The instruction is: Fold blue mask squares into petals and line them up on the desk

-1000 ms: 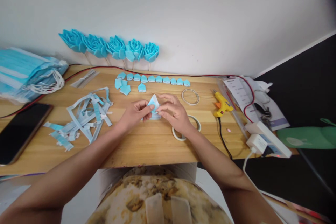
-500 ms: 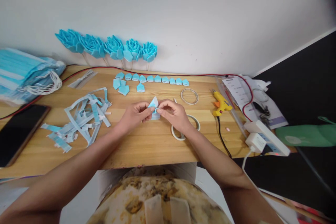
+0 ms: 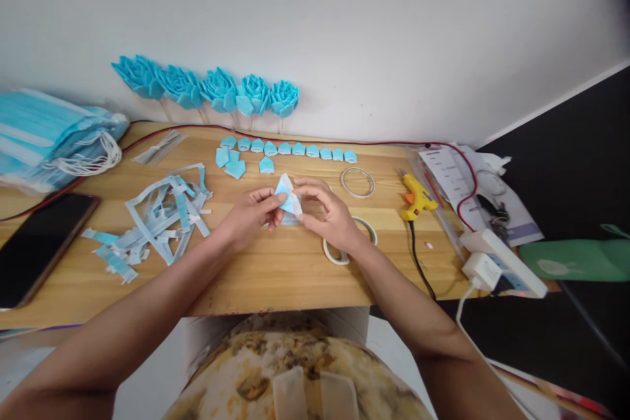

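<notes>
My left hand (image 3: pixel 253 213) pinches a folded piece of blue mask fabric (image 3: pixel 284 202) between thumb and fingers. The piece comes to a point at the top, and a whitish flap shows along its right side. On that side my right hand (image 3: pixel 327 210) holds the edge, forefinger high and thumb at the lower corner, with a gap between them. Below the fold, more light blue fabric (image 3: pixel 291 220) lies on the table, partly hidden by the hands. Beyond them, several folded blue petals (image 3: pixel 298 149) stand in a row, with one petal (image 3: pixel 266 165) nearer me.
Mask strips (image 3: pixel 167 216) lie in a heap at left, near a phone (image 3: pixel 44 243) and a stack of masks (image 3: pixel 44 131). Blue fabric flowers (image 3: pixel 219 88) lean on the wall. Tape rolls (image 3: pixel 357 182), a yellow glue gun (image 3: pixel 417 197) and a power strip (image 3: pixel 512 262) are at right.
The fabric piece has turned and now shows a broader face with its flap on the right. My right fingers have spread from a tight pinch. The view has shifted slightly.
</notes>
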Motion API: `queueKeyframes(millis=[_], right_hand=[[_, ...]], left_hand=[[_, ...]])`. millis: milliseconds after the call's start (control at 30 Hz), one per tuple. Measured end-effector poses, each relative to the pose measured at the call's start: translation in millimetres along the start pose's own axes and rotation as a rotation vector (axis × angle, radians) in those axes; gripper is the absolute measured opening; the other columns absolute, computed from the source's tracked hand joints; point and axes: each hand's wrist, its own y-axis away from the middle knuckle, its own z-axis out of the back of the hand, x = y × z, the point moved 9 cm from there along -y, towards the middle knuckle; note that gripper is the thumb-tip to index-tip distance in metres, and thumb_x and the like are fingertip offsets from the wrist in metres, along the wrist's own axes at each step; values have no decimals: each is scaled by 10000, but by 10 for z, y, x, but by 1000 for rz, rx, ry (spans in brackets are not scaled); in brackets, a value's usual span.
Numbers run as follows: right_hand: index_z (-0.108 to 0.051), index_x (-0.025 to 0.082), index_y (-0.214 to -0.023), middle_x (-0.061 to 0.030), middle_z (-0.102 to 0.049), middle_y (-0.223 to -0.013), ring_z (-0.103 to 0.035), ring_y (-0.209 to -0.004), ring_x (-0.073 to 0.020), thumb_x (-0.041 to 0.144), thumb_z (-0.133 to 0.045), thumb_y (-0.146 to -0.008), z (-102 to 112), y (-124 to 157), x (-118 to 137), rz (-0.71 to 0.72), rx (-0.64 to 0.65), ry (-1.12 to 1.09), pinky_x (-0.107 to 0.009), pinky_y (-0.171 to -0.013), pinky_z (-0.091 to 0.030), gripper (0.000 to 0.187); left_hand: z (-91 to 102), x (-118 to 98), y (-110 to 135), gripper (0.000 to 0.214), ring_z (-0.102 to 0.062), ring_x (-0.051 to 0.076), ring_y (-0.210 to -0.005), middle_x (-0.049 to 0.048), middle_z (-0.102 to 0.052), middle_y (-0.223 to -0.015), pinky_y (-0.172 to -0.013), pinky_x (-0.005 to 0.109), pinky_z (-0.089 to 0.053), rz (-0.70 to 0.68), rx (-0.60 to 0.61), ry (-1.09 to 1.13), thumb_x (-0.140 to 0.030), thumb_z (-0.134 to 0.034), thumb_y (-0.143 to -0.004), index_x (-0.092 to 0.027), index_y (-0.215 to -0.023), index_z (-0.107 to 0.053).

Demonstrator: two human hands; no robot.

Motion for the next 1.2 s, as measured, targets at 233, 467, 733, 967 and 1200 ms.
queueKeyframes(millis=[233,467,733,967,1200], right_hand=[[-672,278,-931,-42,-507,-1335,-486,-1238,-229,195,-639,-834,1,16,-12,44,-16,82,-457,-1037,-379,132],[-669,239,-852,-54,-576,-1201,-540,-1149,-204,266,-626,-859,-25,4,-76,-23,-2,28,-417,-1008,-392,51],[-634,218,-836,-32,-648,-1016,-597,-950,-164,316,-627,-847,-62,36,-236,-191,-7,-133,-315,-865,-462,98],[-592,205,-875,7,-618,-809,-584,-750,-121,346,-690,-780,-83,68,-375,-315,-60,-277,-260,-713,-488,196],[-589,222,-1102,0,-659,-847,-620,-763,-129,356,-704,-761,-156,80,-434,-392,-14,-447,-277,-742,-502,384]], left_hand=[[-24,6,11,334,-468,64,-452,-33,-562,-531,-447,184,-376,23,-5,-88,-446,-713,-717,-151,-689,-559],[-14,-111,32,336,-458,71,-486,-29,-545,-536,-491,200,-380,-80,-49,-299,-455,-645,-759,-160,-629,-551],[-17,-112,28,344,-442,75,-481,-33,-527,-546,-476,202,-360,-133,-44,-413,-473,-609,-773,-169,-627,-537],[-39,-115,37,352,-440,78,-490,-30,-518,-544,-490,201,-361,-140,-25,-424,-469,-611,-784,-170,-613,-540],[-61,-120,39,360,-438,80,-489,-32,-508,-540,-484,200,-361,-122,-8,-432,-482,-614,-774,-171,-605,-545]])
